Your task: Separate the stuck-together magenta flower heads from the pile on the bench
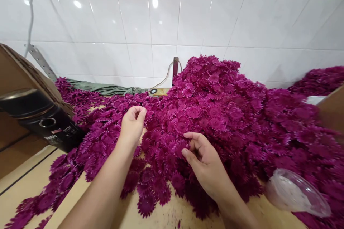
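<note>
A large heap of magenta artificial flower heads point(212, 103) with notched petals covers the middle and right of the table. My left hand point(133, 121) is over the left part of the heap, thumb and fingertips pinched together. Whatever lies in that pinch is hidden or too small to name. Lower and to the right, my right hand point(201, 152) hovers close over the flowers. Its thumb and index finger are apart, the other fingers loosely curled, and I see nothing held between them.
On the left, a black bottle point(51, 125) leans by a cardboard box point(29, 75). A clear plastic tub point(295, 191) with whitish contents sits at the lower right. White tiled wall point(163, 18) stands behind, with green cloth point(104, 87) along its foot.
</note>
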The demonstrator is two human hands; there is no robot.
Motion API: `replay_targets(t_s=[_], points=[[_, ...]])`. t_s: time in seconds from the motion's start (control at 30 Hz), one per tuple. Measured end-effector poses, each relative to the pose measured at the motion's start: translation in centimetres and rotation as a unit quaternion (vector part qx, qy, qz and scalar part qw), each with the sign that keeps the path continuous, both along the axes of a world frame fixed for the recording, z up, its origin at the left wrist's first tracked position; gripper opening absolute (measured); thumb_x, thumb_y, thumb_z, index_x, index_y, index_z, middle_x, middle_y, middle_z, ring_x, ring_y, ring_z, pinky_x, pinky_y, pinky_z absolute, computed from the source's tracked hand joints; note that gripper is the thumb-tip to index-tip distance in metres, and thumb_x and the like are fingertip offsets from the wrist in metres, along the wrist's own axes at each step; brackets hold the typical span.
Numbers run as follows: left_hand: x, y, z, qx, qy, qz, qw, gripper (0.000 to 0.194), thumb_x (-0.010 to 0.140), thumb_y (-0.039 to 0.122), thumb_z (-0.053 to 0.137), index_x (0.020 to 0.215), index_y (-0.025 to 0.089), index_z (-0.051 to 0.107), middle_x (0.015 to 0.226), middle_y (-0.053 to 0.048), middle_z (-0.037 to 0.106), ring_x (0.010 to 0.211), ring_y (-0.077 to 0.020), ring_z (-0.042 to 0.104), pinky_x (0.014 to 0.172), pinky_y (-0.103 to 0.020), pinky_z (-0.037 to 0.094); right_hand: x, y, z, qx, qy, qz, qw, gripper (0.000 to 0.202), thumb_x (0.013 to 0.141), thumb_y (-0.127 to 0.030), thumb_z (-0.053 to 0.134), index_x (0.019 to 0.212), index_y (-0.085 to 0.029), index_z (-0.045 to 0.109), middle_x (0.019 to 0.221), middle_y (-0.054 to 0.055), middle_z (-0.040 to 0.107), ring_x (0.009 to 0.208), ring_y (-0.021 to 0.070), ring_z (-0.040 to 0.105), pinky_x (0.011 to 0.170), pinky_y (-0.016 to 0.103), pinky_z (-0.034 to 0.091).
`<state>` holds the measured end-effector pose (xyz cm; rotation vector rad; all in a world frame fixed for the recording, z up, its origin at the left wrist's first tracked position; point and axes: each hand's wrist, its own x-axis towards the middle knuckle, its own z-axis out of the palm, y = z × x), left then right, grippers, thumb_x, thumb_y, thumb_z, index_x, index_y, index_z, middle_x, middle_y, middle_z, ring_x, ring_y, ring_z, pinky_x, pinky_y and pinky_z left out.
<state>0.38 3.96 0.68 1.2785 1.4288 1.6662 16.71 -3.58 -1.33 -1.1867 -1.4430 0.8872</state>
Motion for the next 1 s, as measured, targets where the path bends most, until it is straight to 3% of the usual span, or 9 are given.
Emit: replay_targets(t_s=[0.17,0.3,0.4,0.5,0.63,0.77,0.87,1.0], points=[[0.2,-1.8,0.5,0.040,0.173,-0.096,0.980,0.021,0.065,0.017,0.055,0.085,0.018,0.061,0.097,-0.005,0.059,0.095,-0.0198,0.053,0.086,-0.033,0.039,0.5,0.7,0.2,0.005,0.007,-0.041,0.999,0.019,0.072,-0.028,0.049,0.087,-0.017,0.046,0.055,-0.008,0.033,0.049,0.0087,0.033,0.046,0.023,0.029],[2.3,-4.3,0.3,-0.014,0.198,-0.274,0.941,0.015,0.073,0.021,0.052,0.078,0.018,0.066,0.080,-0.004,0.066,0.079,-0.0168,0.059,0.076,-0.029,0.044,-0.1,1.2,0.4,0.006,0.025,-0.033,0.999,0.018,0.073,-0.033,0.050,0.082,-0.018,0.045,0.053,-0.009,0.033,0.047,0.0083,0.033,0.045,0.022,0.028],[3.3,-5.0,0.1,-0.082,0.133,-0.337,0.928,0.012,0.071,0.020,0.054,0.069,0.018,0.066,0.070,-0.001,0.066,0.068,-0.0148,0.059,0.067,-0.026,0.045,-0.2,1.3,0.4,-0.007,0.049,-0.030,0.998,0.021,0.073,-0.036,0.051,0.082,-0.018,0.045,0.053,-0.008,0.036,0.048,0.0087,0.035,0.046,0.022,0.031],[3.7,-5.1,-0.1,-0.103,0.087,-0.318,0.938,0.009,0.068,0.021,0.056,0.065,0.017,0.062,0.062,0.001,0.063,0.060,-0.0125,0.055,0.061,-0.024,0.043,-0.2,1.2,0.5,-0.003,0.050,-0.026,0.998,0.022,0.076,-0.036,0.049,0.089,-0.017,0.046,0.057,-0.006,0.040,0.051,0.0096,0.038,0.050,0.023,0.035],[3.8,-4.8,-0.4,-0.049,0.132,-0.231,0.963,0.011,0.069,0.020,0.051,0.060,0.017,0.055,0.057,0.002,0.056,0.057,-0.0118,0.050,0.058,-0.023,0.041,-0.6,1.0,0.6,0.026,0.029,0.006,0.999,0.024,0.078,-0.031,0.046,0.097,-0.016,0.045,0.061,-0.005,0.042,0.054,0.0098,0.040,0.053,0.024,0.036],[2.3,-2.9,-0.4,0.031,0.193,-0.100,0.976,0.010,0.071,0.021,0.046,0.063,0.018,0.050,0.062,0.001,0.053,0.062,-0.0135,0.050,0.061,-0.026,0.040,-0.7,0.1,0.4,0.031,0.011,0.002,0.999,0.019,0.075,-0.026,0.048,0.092,-0.017,0.048,0.061,-0.005,0.039,0.054,0.0097,0.040,0.053,0.023,0.037],[0.4,-1.0,-0.1,0.018,0.197,0.005,0.980,0.008,0.072,0.024,0.046,0.068,0.019,0.049,0.060,0.002,0.050,0.057,-0.0134,0.047,0.057,-0.026,0.040,0.1,-0.5,0.3,0.000,0.011,-0.003,1.000,0.021,0.074,-0.025,0.050,0.094,-0.019,0.051,0.065,-0.003,0.044,0.059,0.0108,0.045,0.058,0.024,0.041],[-0.3,-0.9,0.0,0.043,0.282,-0.055,0.957,0.016,0.071,0.023,0.049,0.086,0.017,0.054,0.088,-0.004,0.058,0.085,-0.0192,0.055,0.078,-0.033,0.044,1.0,0.0,0.2,-0.016,0.059,0.003,0.998,0.027,0.069,-0.023,0.055,0.096,-0.021,0.052,0.081,0.001,0.057,0.076,0.0146,0.054,0.072,0.028,0.044]])
